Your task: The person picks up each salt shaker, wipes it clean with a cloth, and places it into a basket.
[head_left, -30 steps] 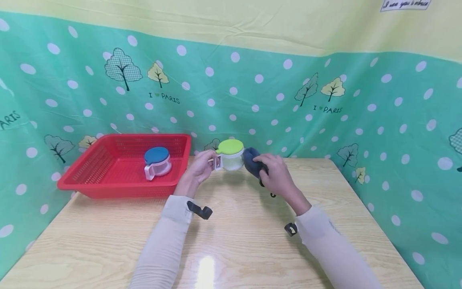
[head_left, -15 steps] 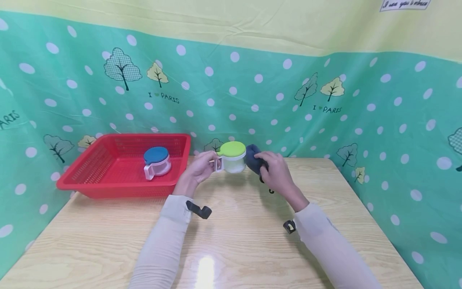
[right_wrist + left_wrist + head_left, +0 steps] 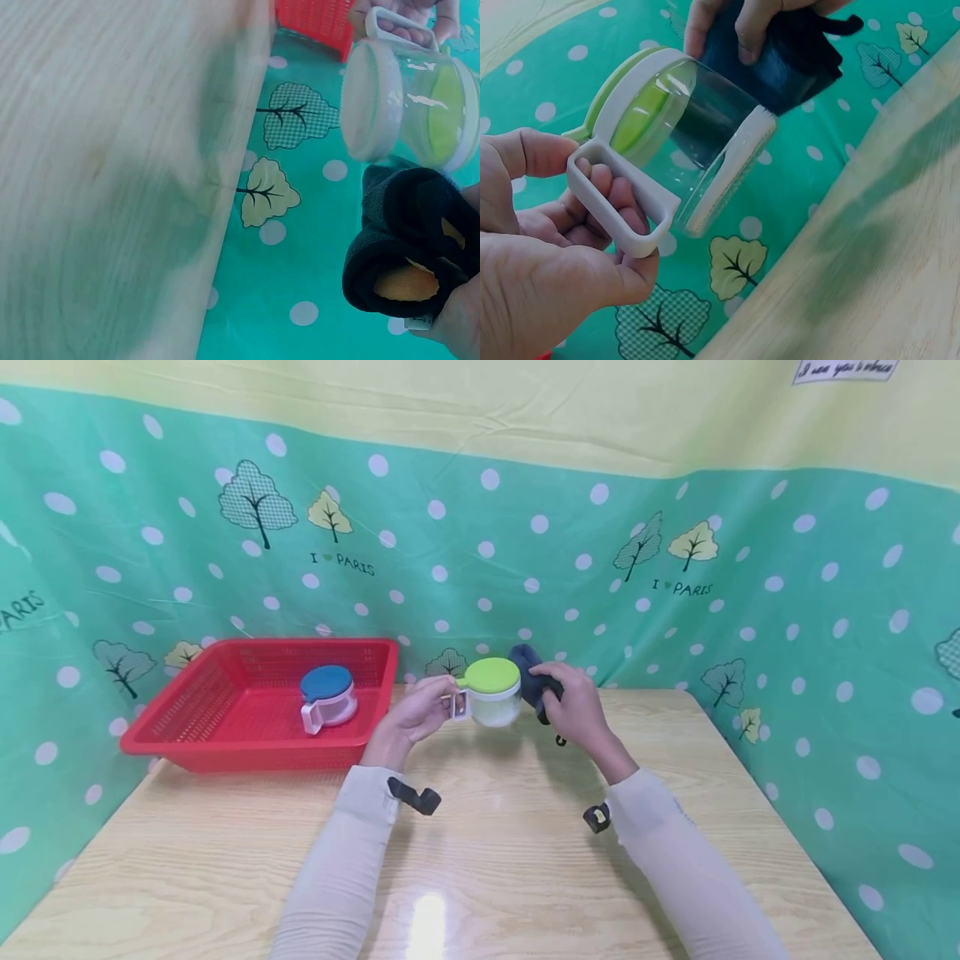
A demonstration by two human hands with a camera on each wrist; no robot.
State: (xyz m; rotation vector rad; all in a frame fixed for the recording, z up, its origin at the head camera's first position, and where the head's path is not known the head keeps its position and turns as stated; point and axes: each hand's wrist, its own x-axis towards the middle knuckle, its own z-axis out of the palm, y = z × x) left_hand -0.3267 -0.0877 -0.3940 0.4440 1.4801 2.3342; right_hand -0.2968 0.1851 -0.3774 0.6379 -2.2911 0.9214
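Note:
My left hand (image 3: 420, 708) grips the white handle of a clear seasoning jar (image 3: 495, 703) with a lime-green lid, its fingers curled through the handle loop in the left wrist view. The jar is held above the table, tilted slightly. My right hand (image 3: 577, 708) holds a bunched dark navy cloth (image 3: 409, 232) against the jar's right side. Orange lining and a small white tag show in its folds in the right wrist view. A similar jar with a blue lid (image 3: 326, 683) stands in the red basket (image 3: 262, 758) to the left.
The light wood table (image 3: 480, 860) ends at a green dotted curtain (image 3: 570, 560) behind and at the right. The basket stands at the table's back left, close to my left hand. Black wrist bands (image 3: 414, 796) sit on both sleeves.
The green-lidded jar has shifted slightly right and nearer to me. My right hand has slid the cloth backward along the jar's side. The blue-lidded jar and basket stay put.

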